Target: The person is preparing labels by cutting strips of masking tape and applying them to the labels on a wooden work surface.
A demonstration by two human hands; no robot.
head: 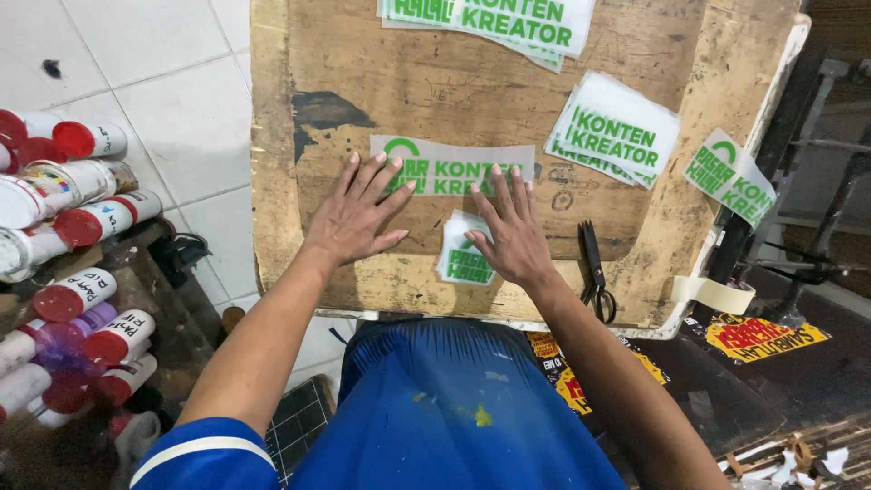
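A long clear film strip with green printed lettering (454, 168) lies flat on a worn wooden board (454, 82). My left hand (356, 213) rests palm down, fingers spread, with its fingertips on the strip's left end. My right hand (510, 227) lies flat too, its fingertips touching the strip's lower edge near the middle. Under my right palm sits a small stack of green-printed film pieces (461, 259). Neither hand grips anything.
More green-printed film stacks lie at the board's top (490, 20), right (615, 129) and far right edge (730, 177). Black scissors (594, 272) and a masking tape roll (717, 295) sit at the right. Several red-capped white bottles (77, 227) crowd the left.
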